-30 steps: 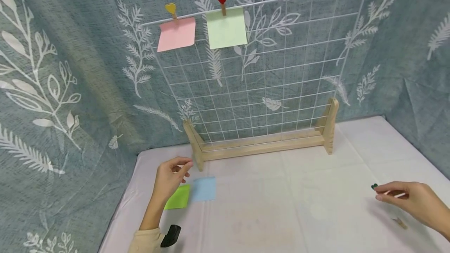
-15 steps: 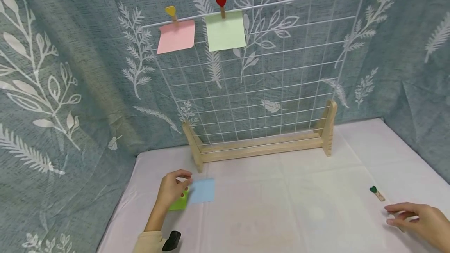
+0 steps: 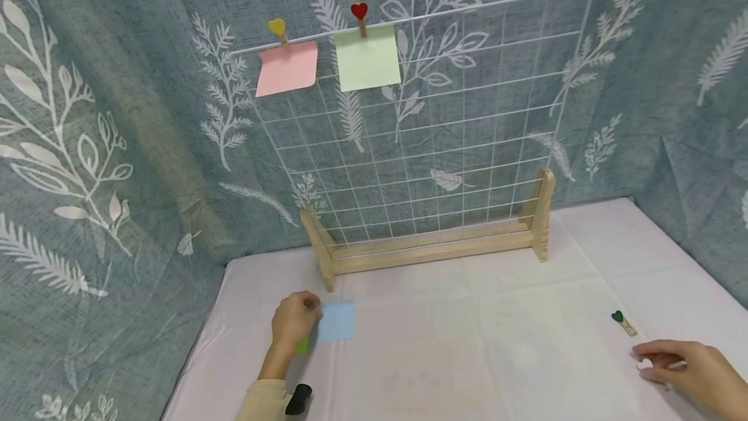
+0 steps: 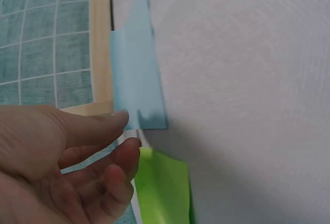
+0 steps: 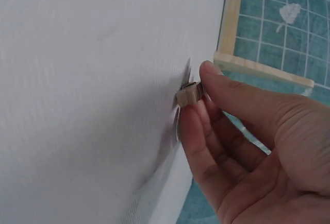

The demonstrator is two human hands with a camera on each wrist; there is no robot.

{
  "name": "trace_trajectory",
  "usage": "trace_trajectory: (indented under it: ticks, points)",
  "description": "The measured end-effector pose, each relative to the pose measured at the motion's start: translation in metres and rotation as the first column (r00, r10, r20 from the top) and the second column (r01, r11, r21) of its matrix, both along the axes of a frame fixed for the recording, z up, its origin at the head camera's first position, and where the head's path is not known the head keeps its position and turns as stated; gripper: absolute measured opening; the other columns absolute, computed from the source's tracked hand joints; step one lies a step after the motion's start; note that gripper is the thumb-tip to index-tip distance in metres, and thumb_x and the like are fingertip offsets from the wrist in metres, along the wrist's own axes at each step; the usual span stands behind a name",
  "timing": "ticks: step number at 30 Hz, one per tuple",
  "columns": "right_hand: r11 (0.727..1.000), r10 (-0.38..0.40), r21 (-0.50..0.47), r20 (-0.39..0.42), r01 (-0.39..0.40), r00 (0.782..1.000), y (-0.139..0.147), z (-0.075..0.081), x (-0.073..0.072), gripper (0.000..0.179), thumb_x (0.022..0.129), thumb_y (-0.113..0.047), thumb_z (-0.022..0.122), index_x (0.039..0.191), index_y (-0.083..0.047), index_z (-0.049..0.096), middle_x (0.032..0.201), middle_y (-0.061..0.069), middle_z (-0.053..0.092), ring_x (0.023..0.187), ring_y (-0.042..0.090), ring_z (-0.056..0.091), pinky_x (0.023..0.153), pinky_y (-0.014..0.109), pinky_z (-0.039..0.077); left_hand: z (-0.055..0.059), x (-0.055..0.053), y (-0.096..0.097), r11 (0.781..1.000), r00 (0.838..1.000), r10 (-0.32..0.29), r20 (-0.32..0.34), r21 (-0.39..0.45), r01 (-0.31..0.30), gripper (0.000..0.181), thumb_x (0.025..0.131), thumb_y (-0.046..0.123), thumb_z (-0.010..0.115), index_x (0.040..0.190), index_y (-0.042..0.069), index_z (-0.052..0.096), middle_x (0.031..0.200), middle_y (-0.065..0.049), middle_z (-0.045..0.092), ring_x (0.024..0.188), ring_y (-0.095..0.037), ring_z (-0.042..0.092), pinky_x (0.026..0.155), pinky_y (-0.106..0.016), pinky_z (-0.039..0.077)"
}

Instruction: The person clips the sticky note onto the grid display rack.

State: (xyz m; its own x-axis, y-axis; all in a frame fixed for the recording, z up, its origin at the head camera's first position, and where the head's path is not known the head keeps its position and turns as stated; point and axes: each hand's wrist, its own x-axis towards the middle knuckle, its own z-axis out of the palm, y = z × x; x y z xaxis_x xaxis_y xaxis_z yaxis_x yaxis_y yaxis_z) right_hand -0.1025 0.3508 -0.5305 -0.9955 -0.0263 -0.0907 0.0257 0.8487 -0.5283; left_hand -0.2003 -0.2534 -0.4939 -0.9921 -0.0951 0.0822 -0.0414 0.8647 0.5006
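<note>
My left hand (image 3: 294, 318) is over a bright green paper note (image 3: 302, 344), its fingertips at the left edge of a light blue paper note (image 3: 337, 321). In the left wrist view the thumb overlaps the corner of the blue note (image 4: 136, 80), with a gap between thumb and fingers; the green note (image 4: 165, 188) lies just beyond the fingertips. At the right, my right hand (image 3: 692, 368) pinches a small wooden clothespin (image 5: 190, 95) between thumb and fingers, low over the table. Its white heart (image 3: 645, 364) shows in the head view. A green-heart clothespin (image 3: 624, 322) lies just behind that hand.
A white wire grid (image 3: 421, 128) stands in a wooden base (image 3: 432, 252) at the table's back. A yellow-heart clothespin (image 3: 277, 28) holds a pink note (image 3: 287, 69) on its top bar; a red-heart clothespin (image 3: 360, 13) holds a pale green note (image 3: 368, 59). Patterned curtain (image 3: 117, 148) surrounds the table.
My right hand has let go of the green-heart clothespin on the table, moved nearer and taken up the white-heart one. My left hand has come down and forward to the blue note.
</note>
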Motion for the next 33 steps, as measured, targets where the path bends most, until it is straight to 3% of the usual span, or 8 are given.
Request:
trace_trajectory:
  ticks: [4,7,10,14,21,27,33]
  points:
    - [1.0,0.019,-0.024,0.002,-0.019,1.0,-0.005,0.003,0.001,0.032,0.077,-0.009,0.081,0.103,0.005,0.072,0.093,0.011,0.074,0.068,-0.001,0.059,0.059,0.02,0.054,-0.004,-0.002,0.003,0.999,1.0,0.012,-0.021,-0.043,-0.013,0.006,0.079,0.001,0.076,0.084,0.0,0.073,0.082,-0.013,0.071,0.075,-0.032,0.068,0.061,-0.045,0.056]
    - [0.999,-0.011,-0.033,0.055,0.013,0.998,-0.007,0.003,0.0,0.035,0.077,-0.014,0.082,0.102,0.007,0.072,0.091,0.011,0.073,0.071,0.006,0.061,0.06,0.024,0.055,-0.004,-0.001,0.004,0.999,0.999,0.021,-0.033,-0.04,-0.022,0.004,0.079,-0.001,0.076,0.08,0.001,0.073,0.075,-0.008,0.07,0.067,-0.026,0.065,0.056,-0.04,0.054]
    - [0.998,-0.047,-0.034,0.117,0.051,0.992,-0.007,0.004,-0.002,0.037,0.076,-0.021,0.083,0.098,0.007,0.072,0.085,0.007,0.072,0.072,0.014,0.062,0.06,0.027,0.055,-0.004,0.0,0.005,0.999,0.998,0.032,-0.053,-0.01,-0.033,0.003,0.079,0.0,0.075,0.08,0.001,0.073,0.072,-0.005,0.068,0.064,-0.021,0.063,0.053,-0.035,0.051]
    - [0.999,-0.042,-0.017,0.132,0.044,0.99,-0.007,0.005,-0.003,0.029,0.076,-0.022,0.083,0.09,0.002,0.074,0.079,-0.002,0.067,0.07,0.015,0.06,0.06,0.027,0.053,-0.004,0.001,0.005,0.998,0.994,0.05,-0.099,0.041,-0.046,0.004,0.079,0.002,0.075,0.081,0.001,0.073,0.072,-0.003,0.068,0.063,-0.018,0.061,0.052,-0.033,0.047]
    - [0.999,-0.039,-0.012,0.192,0.043,0.981,-0.018,0.003,-0.005,0.017,0.079,-0.013,0.081,0.084,0.001,0.072,0.075,-0.002,0.065,0.068,0.016,0.057,0.062,0.034,0.053,-0.001,0.008,0.008,0.979,0.992,0.0,-0.127,0.203,0.026,0.005,0.079,-0.002,0.076,0.082,-0.002,0.072,0.073,-0.006,0.069,0.059,-0.015,0.063,0.049,-0.026,0.052]
    - [0.996,-0.028,-0.081,0.075,0.034,0.997,-0.035,0.015,-0.006,0.012,0.08,-0.012,0.08,0.088,-0.004,0.074,0.085,0.003,0.072,0.074,0.014,0.065,0.067,0.033,0.059,0.007,0.011,0.01,0.924,0.99,-0.017,-0.138,0.375,0.068,0.005,0.08,-0.009,0.072,0.082,-0.005,0.07,0.074,-0.011,0.069,0.057,-0.023,0.067,0.049,-0.029,0.058]
    - [0.99,0.022,-0.142,-0.019,-0.024,1.0,-0.054,0.03,-0.006,0.023,0.084,-0.014,0.076,0.102,0.001,0.074,0.094,0.008,0.074,0.074,0.005,0.067,0.068,0.026,0.06,0.013,0.011,0.008,0.909,0.987,-0.01,-0.158,0.411,0.075,0.006,0.08,-0.011,0.073,0.08,-0.005,0.071,0.076,-0.014,0.07,0.059,-0.023,0.068,0.05,-0.028,0.058]
